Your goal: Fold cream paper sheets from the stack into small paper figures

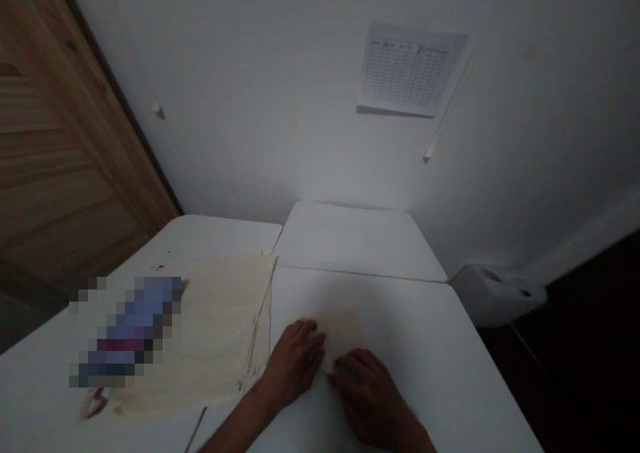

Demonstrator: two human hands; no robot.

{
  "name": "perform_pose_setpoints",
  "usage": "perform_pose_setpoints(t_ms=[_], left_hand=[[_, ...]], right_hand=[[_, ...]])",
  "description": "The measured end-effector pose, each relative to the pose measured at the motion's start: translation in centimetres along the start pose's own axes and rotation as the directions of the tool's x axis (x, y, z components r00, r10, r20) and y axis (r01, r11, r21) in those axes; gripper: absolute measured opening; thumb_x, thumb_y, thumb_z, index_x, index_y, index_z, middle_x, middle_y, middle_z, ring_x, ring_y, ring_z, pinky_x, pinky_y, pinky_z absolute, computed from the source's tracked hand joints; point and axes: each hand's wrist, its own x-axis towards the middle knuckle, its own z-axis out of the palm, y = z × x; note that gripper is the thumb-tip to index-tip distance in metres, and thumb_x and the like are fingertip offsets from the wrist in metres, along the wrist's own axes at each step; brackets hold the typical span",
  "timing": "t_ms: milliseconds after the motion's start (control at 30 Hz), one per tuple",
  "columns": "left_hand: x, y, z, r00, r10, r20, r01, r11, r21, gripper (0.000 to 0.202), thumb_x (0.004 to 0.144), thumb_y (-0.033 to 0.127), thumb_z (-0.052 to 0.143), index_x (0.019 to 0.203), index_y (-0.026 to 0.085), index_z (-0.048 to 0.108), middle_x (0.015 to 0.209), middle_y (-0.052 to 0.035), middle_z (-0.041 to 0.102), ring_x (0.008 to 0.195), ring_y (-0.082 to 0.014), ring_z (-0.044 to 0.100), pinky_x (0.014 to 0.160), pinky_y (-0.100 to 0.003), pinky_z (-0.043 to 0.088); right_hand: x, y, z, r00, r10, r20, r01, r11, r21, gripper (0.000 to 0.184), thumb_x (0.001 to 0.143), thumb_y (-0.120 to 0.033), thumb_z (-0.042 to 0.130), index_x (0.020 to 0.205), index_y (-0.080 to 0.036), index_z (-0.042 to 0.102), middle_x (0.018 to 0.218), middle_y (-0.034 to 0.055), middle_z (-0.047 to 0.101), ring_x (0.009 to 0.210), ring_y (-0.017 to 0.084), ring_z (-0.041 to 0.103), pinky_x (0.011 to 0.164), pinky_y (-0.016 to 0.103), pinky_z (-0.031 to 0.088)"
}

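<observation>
A small, thin cream-coloured piece of cloth (pixel 345 329) lies on the white table (pixel 420 346), its pale outline faint against the top. At its left edge, my left hand (pixel 297 358) has its fingers bent together on the cloth. My right hand (pixel 367 389) is curled at the lower right edge, with fingertips and thumb closed on the fabric. Just left of my left hand lies a larger stack of cream cloth (pixel 220 333), with loose threads along its right side. The exact grip of the fingertips is dim and partly hidden.
A blue, pixelated object (pixel 137 326) rests on the stack's left part. Beside it is a pinkish loop (pixel 94 403), perhaps a handle. A printed sheet (pixel 410 69) hangs on the wall. A white container (pixel 500 296) stands right of the table; a wooden door (pixel 65 133) is left.
</observation>
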Motion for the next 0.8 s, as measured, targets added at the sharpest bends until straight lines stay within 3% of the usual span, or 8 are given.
perform_pose_setpoints(t_ms=[433, 633, 800], left_hand=[[-0.4, -0.2, 0.4, 1.000, 0.008, -0.029, -0.008, 1.000, 0.004, 0.028, 0.088, 0.020, 0.052, 0.114, 0.024, 0.060, 0.119, -0.0106, 0.053, 0.111, -0.0280, 0.049, 0.095, -0.047, 0.045], [-0.5, -0.3, 0.6, 1.000, 0.003, -0.013, -0.002, 1.000, 0.020, 0.027, 0.088, 0.018, 0.052, 0.113, 0.023, 0.060, 0.119, -0.0107, 0.053, 0.111, -0.0280, 0.048, 0.095, -0.047, 0.045], [-0.2, -0.1, 0.4, 1.000, -0.010, -0.016, 0.010, 1.000, 0.014, 0.027, 0.087, 0.017, 0.052, 0.112, 0.022, 0.060, 0.118, -0.0108, 0.052, 0.111, -0.0277, 0.049, 0.094, -0.046, 0.046]], right_hand=[[0.1, 0.1, 0.4, 1.000, 0.019, 0.008, -0.019, 1.000, 0.004, 0.039, 0.077, -0.020, 0.054, 0.115, -0.027, 0.061, 0.123, 0.0042, 0.057, 0.110, 0.024, 0.050, 0.097, 0.038, 0.039], [-0.1, 0.3, 1.2, 0.998, -0.017, -0.064, 0.016, 1.000, -0.018, 0.037, 0.077, -0.020, 0.054, 0.113, -0.024, 0.061, 0.121, 0.0055, 0.059, 0.108, 0.025, 0.051, 0.095, 0.040, 0.040], [-0.1, 0.5, 1.6, 0.995, -0.075, -0.072, 0.072, 0.996, -0.045, 0.039, 0.076, -0.018, 0.055, 0.115, -0.022, 0.058, 0.131, 0.0046, 0.056, 0.108, 0.026, 0.049, 0.095, 0.043, 0.038]])
